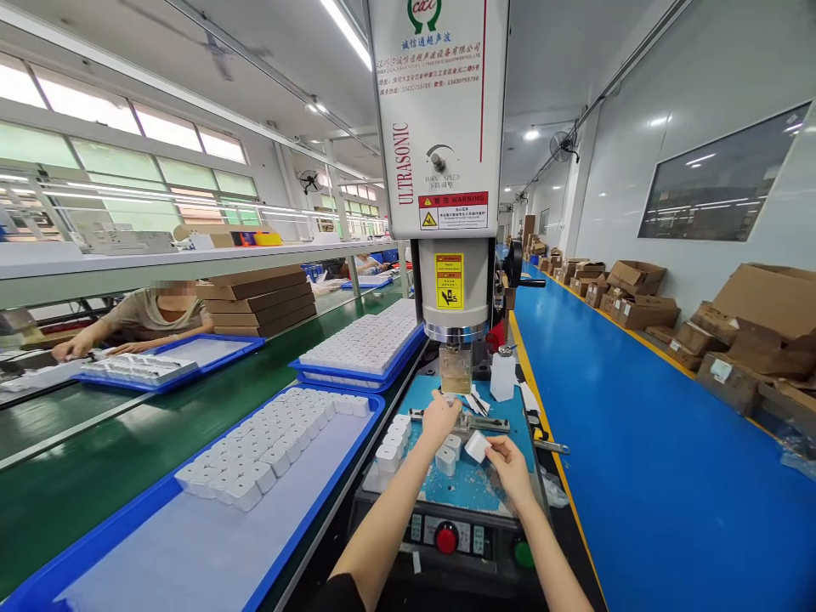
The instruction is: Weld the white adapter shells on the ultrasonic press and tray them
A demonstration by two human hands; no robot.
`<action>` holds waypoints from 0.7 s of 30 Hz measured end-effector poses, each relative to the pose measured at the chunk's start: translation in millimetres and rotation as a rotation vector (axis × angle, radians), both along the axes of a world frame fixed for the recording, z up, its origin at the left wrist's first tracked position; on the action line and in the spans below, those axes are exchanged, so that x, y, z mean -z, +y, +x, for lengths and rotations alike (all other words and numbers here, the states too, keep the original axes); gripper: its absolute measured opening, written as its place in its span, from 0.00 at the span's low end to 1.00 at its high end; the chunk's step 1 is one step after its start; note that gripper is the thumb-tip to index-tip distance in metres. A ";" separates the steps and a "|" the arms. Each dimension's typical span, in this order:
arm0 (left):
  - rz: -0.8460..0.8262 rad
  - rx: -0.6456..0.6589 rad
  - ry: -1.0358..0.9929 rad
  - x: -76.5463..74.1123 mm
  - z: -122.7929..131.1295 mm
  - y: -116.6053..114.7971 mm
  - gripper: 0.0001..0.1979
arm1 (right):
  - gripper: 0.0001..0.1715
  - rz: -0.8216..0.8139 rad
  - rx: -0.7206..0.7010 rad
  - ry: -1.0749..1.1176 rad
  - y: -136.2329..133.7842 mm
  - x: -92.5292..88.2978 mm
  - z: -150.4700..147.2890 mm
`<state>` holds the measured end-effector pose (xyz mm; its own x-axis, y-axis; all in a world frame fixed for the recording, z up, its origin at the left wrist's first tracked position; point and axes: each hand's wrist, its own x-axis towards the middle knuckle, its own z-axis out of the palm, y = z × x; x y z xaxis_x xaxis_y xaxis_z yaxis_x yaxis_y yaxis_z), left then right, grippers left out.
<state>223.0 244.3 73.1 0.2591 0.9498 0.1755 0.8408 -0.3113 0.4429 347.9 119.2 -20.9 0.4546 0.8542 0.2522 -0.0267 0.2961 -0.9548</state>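
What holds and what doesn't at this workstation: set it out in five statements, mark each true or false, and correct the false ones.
1. The right hand holds a small white plastic block. True.
2. The nearest blue plastic tray is filled end to end with white blocks. False: pale lining shows at its near end.
3. The round red button sits left of the round green button in the picture. True.
4. The left hand rests on the tray. False: it is near the silver metal fixture.
5. Brown cardboard boxes line the right side of the shiny blue floor. True.
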 end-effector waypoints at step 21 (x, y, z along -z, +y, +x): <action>0.661 0.164 -0.159 40.3 -100.8 -57.8 0.12 | 0.18 -0.113 0.197 -0.507 18.0 -39.1 7.2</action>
